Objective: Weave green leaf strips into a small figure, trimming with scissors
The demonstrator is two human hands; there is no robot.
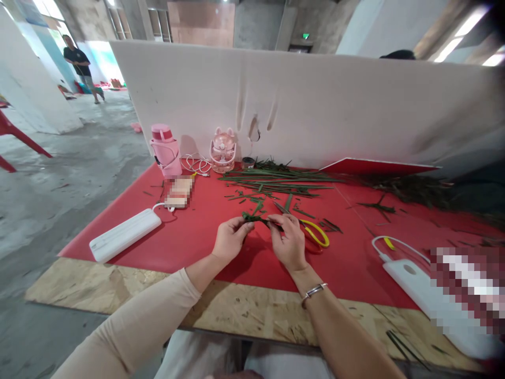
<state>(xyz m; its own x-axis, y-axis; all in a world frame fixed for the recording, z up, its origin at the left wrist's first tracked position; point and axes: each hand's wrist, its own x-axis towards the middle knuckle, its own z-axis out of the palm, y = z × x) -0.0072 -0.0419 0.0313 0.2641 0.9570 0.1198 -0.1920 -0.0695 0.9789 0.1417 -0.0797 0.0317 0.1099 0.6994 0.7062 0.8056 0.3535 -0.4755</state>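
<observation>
My left hand point(230, 239) and my right hand point(289, 242) are held close together over the red table mat point(189, 237). Both pinch a folded green leaf strip point(257, 217) that runs between their fingertips. The left hand grips its left end, the right hand its right end. Yellow-handled scissors point(316, 234) lie on the mat just right of my right hand. A pile of long green leaf strips point(276, 181) lies behind the hands, with cut scraps scattered around.
A white power bank point(124, 234) lies at the left, another white device point(418, 287) with a cable at the right. A pink bottle point(165, 150) and pink fan point(223, 151) stand by the white partition point(315, 100). A person stands far back left.
</observation>
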